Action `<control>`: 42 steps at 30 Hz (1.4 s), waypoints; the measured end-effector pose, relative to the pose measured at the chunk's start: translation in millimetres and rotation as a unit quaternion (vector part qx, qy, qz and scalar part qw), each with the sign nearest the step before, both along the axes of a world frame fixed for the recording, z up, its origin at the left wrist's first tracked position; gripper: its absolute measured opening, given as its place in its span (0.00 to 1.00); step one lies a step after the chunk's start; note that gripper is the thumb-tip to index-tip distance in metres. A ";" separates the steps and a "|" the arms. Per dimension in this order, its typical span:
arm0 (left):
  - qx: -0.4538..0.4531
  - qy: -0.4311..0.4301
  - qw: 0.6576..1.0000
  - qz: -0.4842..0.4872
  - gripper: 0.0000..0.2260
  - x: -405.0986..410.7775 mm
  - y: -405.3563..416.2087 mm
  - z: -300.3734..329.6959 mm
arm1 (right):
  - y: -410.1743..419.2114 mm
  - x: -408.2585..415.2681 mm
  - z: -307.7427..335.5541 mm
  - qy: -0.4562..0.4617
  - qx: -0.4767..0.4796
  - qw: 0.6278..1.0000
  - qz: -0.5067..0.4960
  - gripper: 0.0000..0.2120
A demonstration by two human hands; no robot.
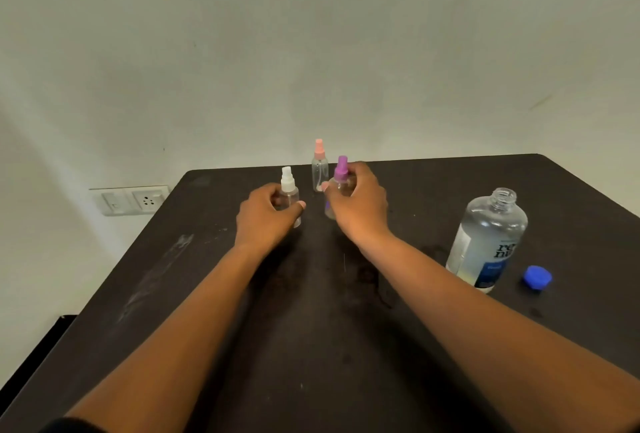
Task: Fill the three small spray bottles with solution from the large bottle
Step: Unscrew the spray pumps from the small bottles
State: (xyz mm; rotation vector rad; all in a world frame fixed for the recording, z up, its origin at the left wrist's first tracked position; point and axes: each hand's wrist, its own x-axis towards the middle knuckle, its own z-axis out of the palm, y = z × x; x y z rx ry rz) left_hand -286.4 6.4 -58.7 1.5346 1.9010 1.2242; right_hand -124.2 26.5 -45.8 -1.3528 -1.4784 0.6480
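Both forearms reach forward over the dark tabletop (433, 190), bare to the elbow and angled inward so the hands meet near the middle. The left hand (265, 216) is turned with its back to the camera, fingers curled around the clear body of the white-capped spray bottle (289, 190), the thumb tip showing at the bottle's right side; its grip is clamped on that bottle, which stands upright on the tabletop. The right hand (358, 202) sits just beside it, wrist slightly raised, fingers wrapped around the purple-capped spray bottle (341, 169) near its shoulder, so that grip is clamped too; the bottle is upright, though whether its base touches the tabletop cannot be told. Behind and between the two hands stands the pink-capped spray bottle (319, 166), upright, untouched and looking empty. Well to the right stands the large bottle (486, 242), its neck uncapped, clear liquid filling most of it, with a dark blue label low on its front. Its blue cap (536, 278) lies on the tabletop just to its right. A wall socket (133, 200) shows at left.
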 end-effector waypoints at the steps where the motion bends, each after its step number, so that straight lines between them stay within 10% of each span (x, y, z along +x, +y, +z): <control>1: -0.006 0.000 1.000 -0.005 0.11 -0.8 -10.0 -1.5 | -10.8 0.2 -1.8 -0.003 -0.001 1.000 0.020 0.12; 42: -0.026 0.010 0.998 0.054 0.22 -55.7 -136.2 -13.2 | -101.9 -56.3 -23.8 -0.088 0.005 0.984 0.157 0.15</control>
